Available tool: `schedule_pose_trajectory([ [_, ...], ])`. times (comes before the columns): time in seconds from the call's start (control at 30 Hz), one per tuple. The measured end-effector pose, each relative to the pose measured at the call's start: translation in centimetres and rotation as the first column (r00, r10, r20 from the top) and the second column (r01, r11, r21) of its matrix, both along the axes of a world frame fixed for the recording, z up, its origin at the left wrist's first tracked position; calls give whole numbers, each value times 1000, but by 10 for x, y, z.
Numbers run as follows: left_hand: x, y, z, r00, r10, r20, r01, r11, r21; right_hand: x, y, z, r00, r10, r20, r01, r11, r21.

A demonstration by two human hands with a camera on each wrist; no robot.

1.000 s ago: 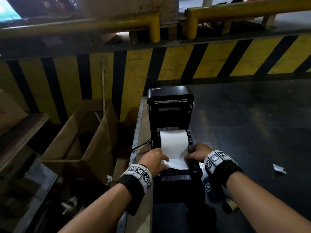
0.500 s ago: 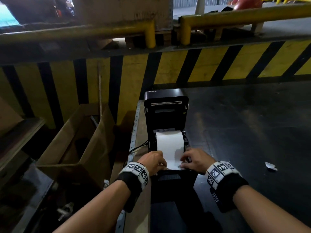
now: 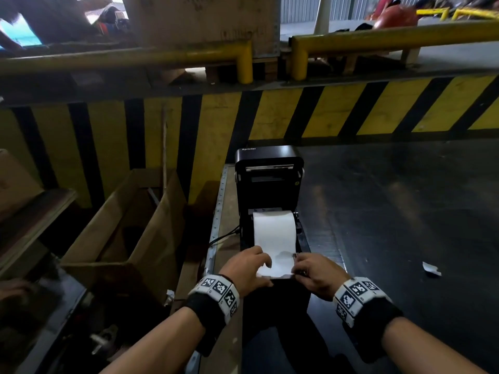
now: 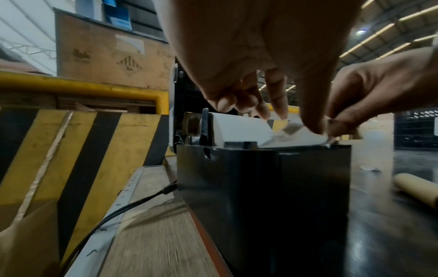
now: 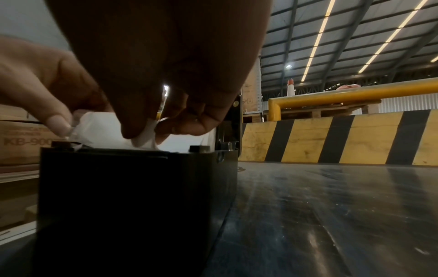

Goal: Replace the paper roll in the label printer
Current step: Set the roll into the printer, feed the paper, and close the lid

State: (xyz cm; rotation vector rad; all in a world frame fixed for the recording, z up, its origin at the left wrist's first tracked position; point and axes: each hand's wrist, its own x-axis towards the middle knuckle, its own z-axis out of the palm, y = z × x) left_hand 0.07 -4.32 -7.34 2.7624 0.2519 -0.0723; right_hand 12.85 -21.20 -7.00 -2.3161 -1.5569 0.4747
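A black label printer stands with its lid tilted up at the back. A white paper roll sits in its bay, and the loose paper end lies forward over the front edge. My left hand pinches the left edge of that end, thumb on top. My right hand pinches the right edge, and the paper crumples between its fingertips. In the left wrist view the roll shows above the printer body. The feed slot is hidden under my hands.
An open cardboard box stands left of the printer, whose cable runs off the left side. A yellow-black striped barrier with yellow rails closes the back. A paper scrap and a bare cardboard core lie on the dark tabletop.
Both hands have stayed on the paper end at the printer's front. The right hand's fingers have drawn in onto the right edge, and the head view has shifted slightly.
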Motion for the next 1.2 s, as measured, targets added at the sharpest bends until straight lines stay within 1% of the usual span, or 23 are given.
schedule_pose_trajectory([
  [0.13, -7, -15, 5, 998, -60, 35, 55, 989, 140, -2, -3, 9, 999, 36, -9, -36, 999, -28],
  [0.23, -13, -21, 7, 996, -82, 20, 77, 981, 181, -1, -7, 14, 999, 34, -6, -34, 997, -72],
  [0.37, -23, -23, 9, 997, -78, -18, 80, 989, 123, -6, -13, 15, 999, 21, -33, -24, 997, -71],
  [0.43, -27, -24, 9, 995, -98, -23, 100, 989, 108, -9, -17, 15, 1000, 4, -25, -6, 997, -81],
  [0.57, -34, -27, 7, 992, -119, -41, 122, 990, 73, -17, -23, 14, 998, -10, -69, 4, 996, -85],
  [0.83, -42, -35, 2, 984, -158, -85, 160, 987, 18, -25, -27, 5, 996, 20, -89, -35, 985, -167],
  [1.0, -39, -29, 8, 975, -173, -140, 170, 985, -30, -17, -28, 13, 986, 22, -166, -62, 970, -236],
  [1.07, -30, -16, 23, 987, -134, -89, 129, 990, -58, -4, -25, 26, 985, -17, -171, -20, 977, -210],
  [1.1, -22, -7, 35, 995, -86, -43, 83, 995, -61, 5, -21, 36, 985, -48, -164, 19, 984, -175],
  [1.17, -3, 18, 63, 994, 63, 88, -57, 996, -75, 25, -10, 58, 988, -109, -110, 101, 992, -78],
  [1.2, 7, 33, 77, 973, 159, 165, -142, 984, -105, 35, -2, 70, 987, -141, -75, 140, 990, -23],
])
